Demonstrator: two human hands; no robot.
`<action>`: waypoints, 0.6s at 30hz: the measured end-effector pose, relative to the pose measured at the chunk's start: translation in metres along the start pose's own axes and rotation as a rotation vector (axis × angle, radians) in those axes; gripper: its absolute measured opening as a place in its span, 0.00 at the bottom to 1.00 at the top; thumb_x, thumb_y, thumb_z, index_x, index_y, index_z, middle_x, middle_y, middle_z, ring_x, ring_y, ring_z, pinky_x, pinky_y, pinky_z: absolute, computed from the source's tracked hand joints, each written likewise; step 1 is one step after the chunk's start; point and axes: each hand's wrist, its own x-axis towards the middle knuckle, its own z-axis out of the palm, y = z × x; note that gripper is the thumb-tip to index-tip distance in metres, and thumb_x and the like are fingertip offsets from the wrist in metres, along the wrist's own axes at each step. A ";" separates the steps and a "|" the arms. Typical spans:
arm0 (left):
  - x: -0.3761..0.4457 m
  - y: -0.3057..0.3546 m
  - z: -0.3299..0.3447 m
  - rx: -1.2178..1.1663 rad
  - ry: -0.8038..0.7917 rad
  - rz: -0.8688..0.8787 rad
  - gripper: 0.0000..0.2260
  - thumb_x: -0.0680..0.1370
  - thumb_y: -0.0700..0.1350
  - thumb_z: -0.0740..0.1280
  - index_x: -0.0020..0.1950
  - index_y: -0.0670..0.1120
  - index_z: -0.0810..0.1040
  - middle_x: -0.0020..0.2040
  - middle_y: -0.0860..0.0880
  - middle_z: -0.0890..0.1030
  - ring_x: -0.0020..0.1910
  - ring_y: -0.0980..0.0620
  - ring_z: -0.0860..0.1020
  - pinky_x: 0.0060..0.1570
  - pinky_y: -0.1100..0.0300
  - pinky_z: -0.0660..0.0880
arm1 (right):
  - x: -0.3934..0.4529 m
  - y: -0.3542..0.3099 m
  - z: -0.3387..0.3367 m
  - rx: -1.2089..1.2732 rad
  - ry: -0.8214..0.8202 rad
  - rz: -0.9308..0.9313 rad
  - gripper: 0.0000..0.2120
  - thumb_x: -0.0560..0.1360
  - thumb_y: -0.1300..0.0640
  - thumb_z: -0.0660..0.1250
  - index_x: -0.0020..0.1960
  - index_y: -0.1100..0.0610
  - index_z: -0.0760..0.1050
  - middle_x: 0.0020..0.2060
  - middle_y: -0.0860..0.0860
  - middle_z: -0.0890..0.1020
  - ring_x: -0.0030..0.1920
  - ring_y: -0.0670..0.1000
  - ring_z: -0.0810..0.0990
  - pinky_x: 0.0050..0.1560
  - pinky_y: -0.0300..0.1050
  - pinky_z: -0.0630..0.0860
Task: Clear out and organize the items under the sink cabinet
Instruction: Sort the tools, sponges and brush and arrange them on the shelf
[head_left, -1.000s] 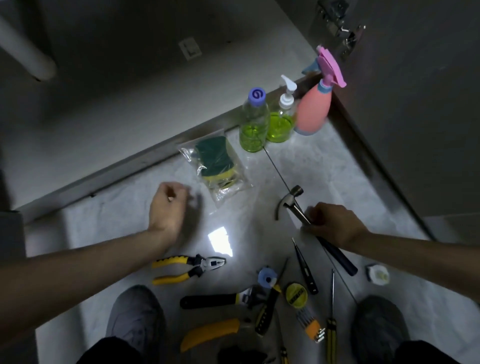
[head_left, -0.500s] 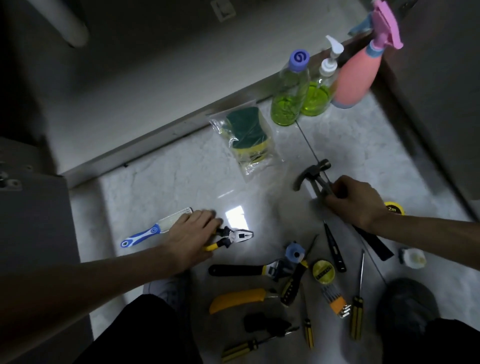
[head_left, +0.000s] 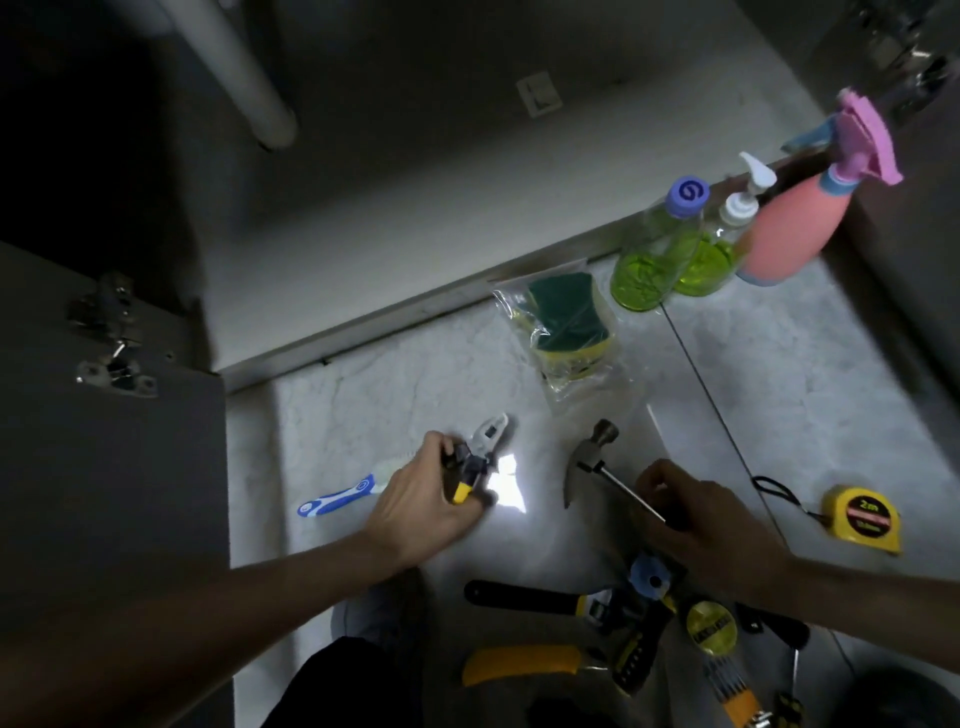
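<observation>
My left hand grips the yellow-handled pliers, lifted with the jaws pointing away from me. My right hand holds the shaft of the claw hammer, whose head rests on the marble floor. A bag of green and yellow sponges lies beyond the hammer. Two green bottles and a pink spray bottle stand at the cabinet's edge. A blue and white brush lies left of my left hand.
A pile of tools lies near my feet: a black-handled wrench, a yellow-handled tool, screwdrivers. A yellow tape measure sits at the right. The open cabinet door stands at the left, the drain pipe inside.
My left hand has taken hold of the pliers and lifted them off the floor. My right hand has stayed on the hammer's shaft. The view has swung left.
</observation>
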 end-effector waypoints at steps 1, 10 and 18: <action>0.006 0.003 -0.002 -0.056 0.068 -0.064 0.23 0.63 0.65 0.65 0.51 0.58 0.61 0.39 0.57 0.76 0.37 0.57 0.75 0.34 0.61 0.66 | 0.005 -0.002 0.003 -0.018 -0.008 0.020 0.07 0.79 0.53 0.69 0.50 0.47 0.70 0.34 0.44 0.83 0.32 0.45 0.81 0.32 0.48 0.76; 0.067 -0.014 -0.037 -0.423 0.420 -0.639 0.20 0.73 0.54 0.70 0.58 0.43 0.71 0.52 0.44 0.81 0.51 0.41 0.79 0.53 0.50 0.77 | 0.054 -0.041 0.052 0.031 0.057 0.073 0.06 0.78 0.51 0.69 0.48 0.46 0.71 0.34 0.44 0.82 0.33 0.44 0.79 0.34 0.48 0.76; 0.067 -0.033 -0.045 -0.381 0.449 -0.665 0.21 0.73 0.54 0.71 0.57 0.44 0.68 0.53 0.42 0.80 0.51 0.40 0.79 0.54 0.49 0.78 | 0.073 -0.074 0.077 0.121 0.102 0.138 0.08 0.77 0.52 0.69 0.53 0.46 0.71 0.36 0.47 0.83 0.36 0.48 0.82 0.43 0.55 0.79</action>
